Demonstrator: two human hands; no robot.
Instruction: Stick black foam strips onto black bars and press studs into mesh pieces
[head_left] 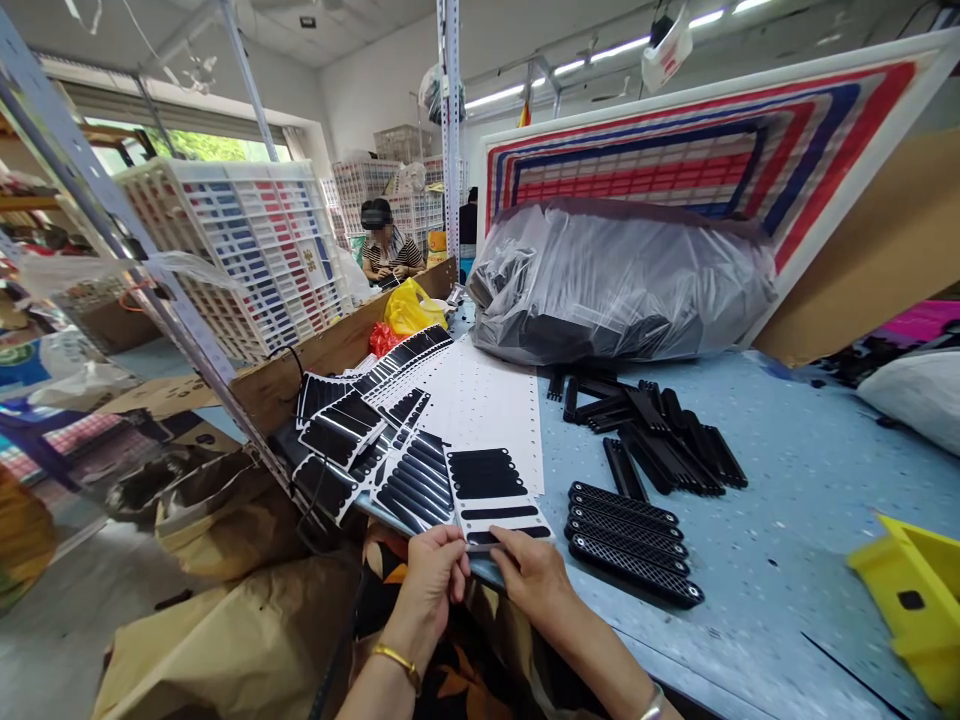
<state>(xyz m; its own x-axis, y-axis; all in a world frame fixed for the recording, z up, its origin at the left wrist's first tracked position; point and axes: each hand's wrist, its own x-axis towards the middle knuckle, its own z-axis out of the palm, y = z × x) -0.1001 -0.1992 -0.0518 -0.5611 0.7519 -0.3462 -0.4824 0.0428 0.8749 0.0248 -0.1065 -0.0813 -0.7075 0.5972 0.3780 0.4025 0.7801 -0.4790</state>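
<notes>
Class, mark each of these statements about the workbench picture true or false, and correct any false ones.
1. The left hand and right hand both grip the white sheet of black strips at the near edge of the table. True.
2. The four ridged black bars lie left of that sheet. False: they lie to its right.
3. The big plastic bag holds black parts. True.
4. The yellow plastic piece sits at the table's left end. False: it is at the right.
</notes>
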